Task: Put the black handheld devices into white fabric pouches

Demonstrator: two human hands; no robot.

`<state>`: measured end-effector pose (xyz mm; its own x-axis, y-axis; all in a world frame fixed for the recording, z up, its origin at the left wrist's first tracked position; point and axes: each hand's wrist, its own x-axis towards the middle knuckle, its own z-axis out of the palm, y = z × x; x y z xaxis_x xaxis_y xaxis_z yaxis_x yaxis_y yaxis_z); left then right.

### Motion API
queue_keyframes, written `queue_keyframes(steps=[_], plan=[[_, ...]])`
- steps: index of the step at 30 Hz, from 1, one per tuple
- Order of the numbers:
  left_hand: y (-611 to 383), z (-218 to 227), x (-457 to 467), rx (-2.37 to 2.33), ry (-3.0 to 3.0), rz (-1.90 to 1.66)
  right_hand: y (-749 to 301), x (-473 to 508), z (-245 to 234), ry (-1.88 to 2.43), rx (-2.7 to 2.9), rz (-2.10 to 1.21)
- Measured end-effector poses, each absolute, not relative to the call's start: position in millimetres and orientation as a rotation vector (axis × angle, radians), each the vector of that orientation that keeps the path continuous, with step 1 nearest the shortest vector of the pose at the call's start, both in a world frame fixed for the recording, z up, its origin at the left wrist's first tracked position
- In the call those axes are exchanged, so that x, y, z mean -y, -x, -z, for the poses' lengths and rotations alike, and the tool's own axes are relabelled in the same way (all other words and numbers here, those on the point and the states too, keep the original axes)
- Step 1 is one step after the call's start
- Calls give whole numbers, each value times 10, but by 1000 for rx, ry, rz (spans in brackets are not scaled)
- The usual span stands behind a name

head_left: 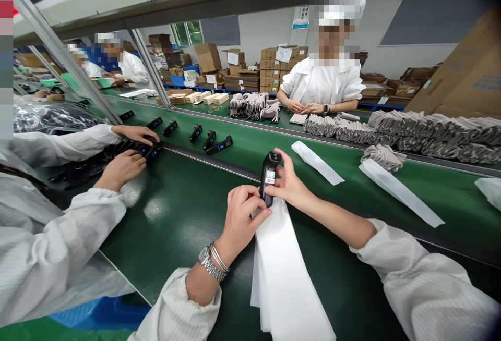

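Note:
My right hand (291, 182) grips a black handheld device (270, 174) with small white labels, holding it nearly upright. Just below and to its left, my left hand (242, 216) is closed, thumb and fingers pinched at the top end of a white sleeve (291, 273). The device's lower end meets that top end; whether it is inside the sleeve is hidden by my fingers. More long white sleeves lie stacked beneath, running toward me across the green work surface (188, 231).
On the green belt are several black devices (219, 145) at left, and two loose white sleeves (317, 162) and a grey cord bundle (383, 157) at right. At left, a co-worker's hands (123, 166) touch more devices. Opposite, another person (323, 83) works behind piled grey cords (340, 128).

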<state>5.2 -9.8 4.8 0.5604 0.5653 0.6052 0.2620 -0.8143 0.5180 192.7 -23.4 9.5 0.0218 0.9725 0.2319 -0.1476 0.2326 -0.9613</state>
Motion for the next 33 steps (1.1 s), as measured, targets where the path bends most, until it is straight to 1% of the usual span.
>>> queue_keyframes(steps=[5,8,11,13,15,18,20,23,25,26,27,30,33], plan=[[-29,-97,188,-708,-2231,-1292,-1798,373,-59,981,1419,-1181],[-30,-129,219,-750,-2077,-1382,-1746,460,-70,1020,1501,-1387],[-42,-155,217,-784,-1964,-1374,-1710,523,-117,922,1521,-1654],[-41,-159,179,-810,-1921,-1342,-1731,511,-181,869,1453,-1716],[-24,-152,112,-847,-1921,-1275,-1845,416,-265,920,1346,-1569],[22,-138,2,-995,-2039,-1044,-2230,97,-370,1139,1271,-1087],[52,-136,-39,-1088,-2143,-845,-2558,-180,-384,1402,1374,-712],[74,-148,-32,-1071,-2235,-610,-2892,-547,-309,1982,1600,-135],[70,-158,-2,-1008,-2267,-535,-2892,-726,-230,2164,1757,102],[64,-161,14,-978,-2286,-535,-2821,-803,-194,2149,1846,116],[56,-161,30,-954,-2310,-560,-2712,-881,-164,2085,1931,58],[28,-139,61,-929,-2404,-673,-2272,-1151,-113,1852,2090,-300],[12,-90,71,-919,-2458,-682,-1899,-1471,-81,1896,2027,-468]])
